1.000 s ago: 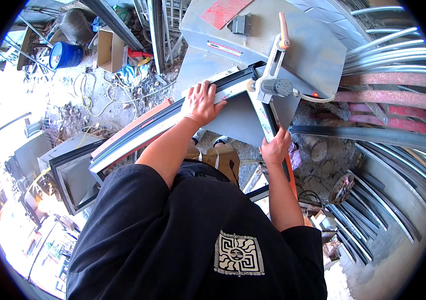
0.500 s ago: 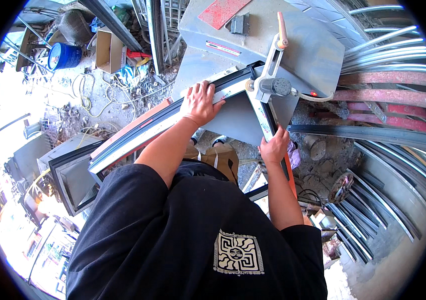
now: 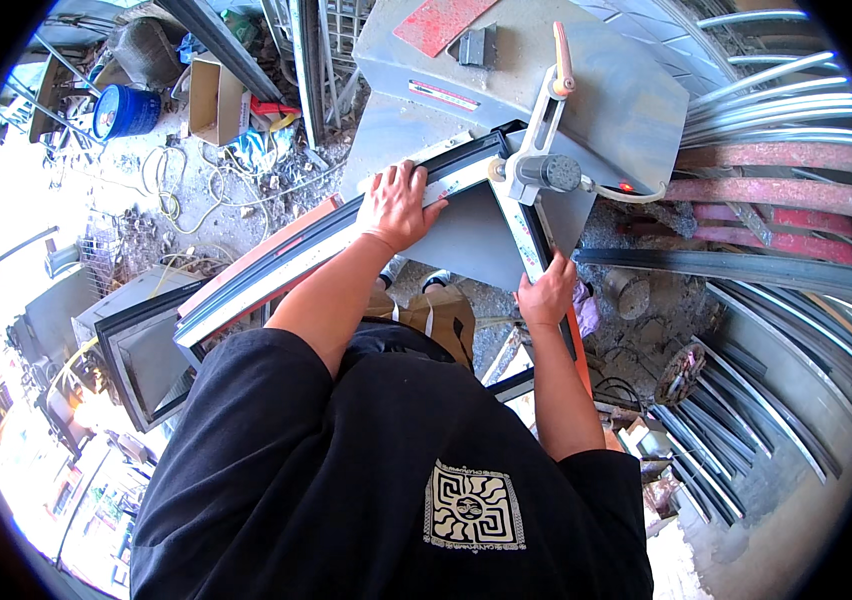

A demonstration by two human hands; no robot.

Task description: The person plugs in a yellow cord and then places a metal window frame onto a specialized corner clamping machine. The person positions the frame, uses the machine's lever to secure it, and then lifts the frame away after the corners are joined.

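Note:
A metal window frame (image 3: 318, 250) with black and white-silver profiles lies across the grey machine table, one corner pointing away from me. Over that corner stands a pale clamp arm (image 3: 538, 135) with a round grey head and an orange-pink handle; whether it presses on the frame I cannot tell. My left hand (image 3: 398, 208) rests over the long left side, its fingers curled across the profile. On the shorter right side, my right hand (image 3: 548, 290) grips the profile below the clamp. The frame's nearer parts are partly hidden by my arms and body.
The machine table (image 3: 416, 130) carries a red plate (image 3: 441, 25) and a small grey block (image 3: 476, 47). Metal profiles (image 3: 776, 110) are stacked on the right. At the left lie a blue bucket (image 3: 126, 111), a cardboard box (image 3: 216, 100), loose cable (image 3: 171, 190) and another dark frame (image 3: 136, 350).

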